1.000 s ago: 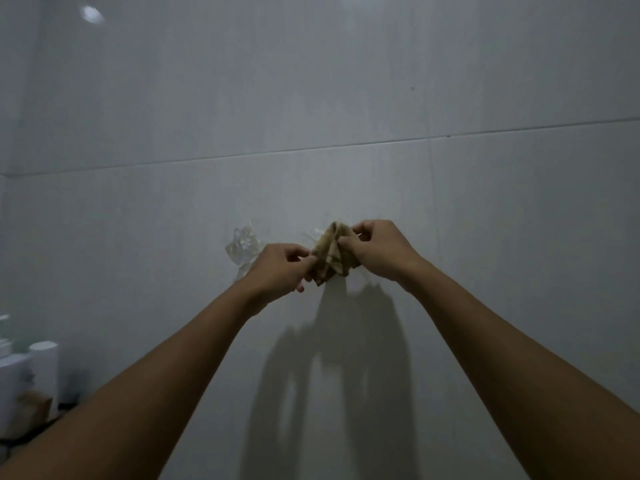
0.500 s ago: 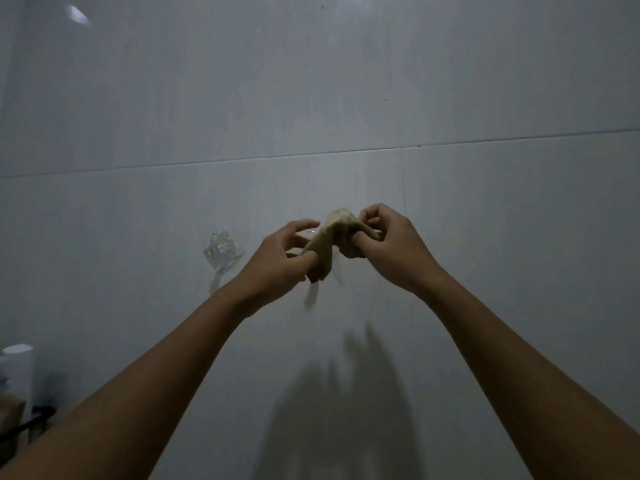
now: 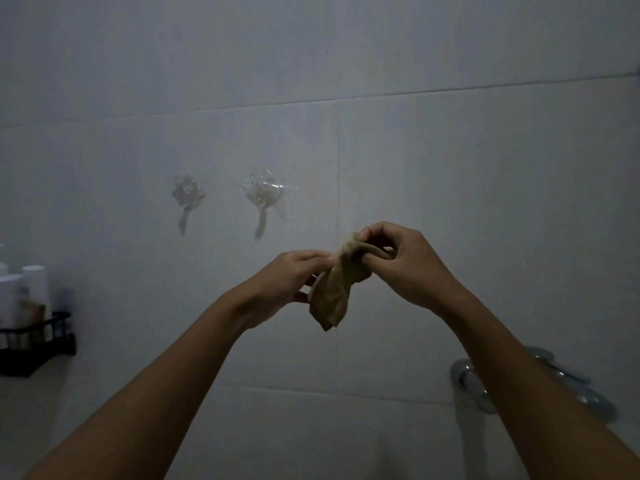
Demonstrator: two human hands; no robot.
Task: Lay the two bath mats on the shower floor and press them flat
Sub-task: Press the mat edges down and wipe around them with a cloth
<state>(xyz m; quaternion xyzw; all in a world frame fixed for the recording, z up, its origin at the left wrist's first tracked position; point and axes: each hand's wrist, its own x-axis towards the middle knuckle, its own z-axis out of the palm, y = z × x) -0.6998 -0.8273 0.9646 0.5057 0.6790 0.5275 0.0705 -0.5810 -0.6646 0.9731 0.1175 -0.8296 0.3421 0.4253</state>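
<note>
At the far left a black wire rack [image 3: 38,344] is fixed to the tiled wall [image 3: 450,150], with a few pale bottles [image 3: 33,289] standing in it. Further along, two clear plastic hooks are stuck on the tiles side by side, the left hook [image 3: 187,197] and the right hook [image 3: 265,195], both bare.

The person stands facing this wall with both bare forearms raised. The left hand [image 3: 280,285] is at about chest height with its fingers bent together, their tips meeting the upper left edge of a small tan cloth [image 3: 332,296]. The thumb sits lower, against the cloth's side, so the hand pinches it lightly.

The cloth is held up in the air between the two hands, in front of the wall and well clear of any surface. It is bunched at the top and hangs down in a crumpled fold. In this dim light I cannot tell what kind of cloth it is.

The right hand [image 3: 408,268] is slightly higher, with its fingers curled tight and its thumb and fingertips pinching the gathered top of the cloth. Low on the right, partly hidden behind the right forearm, a chrome tap [image 3: 474,386] juts from the wall.
</note>
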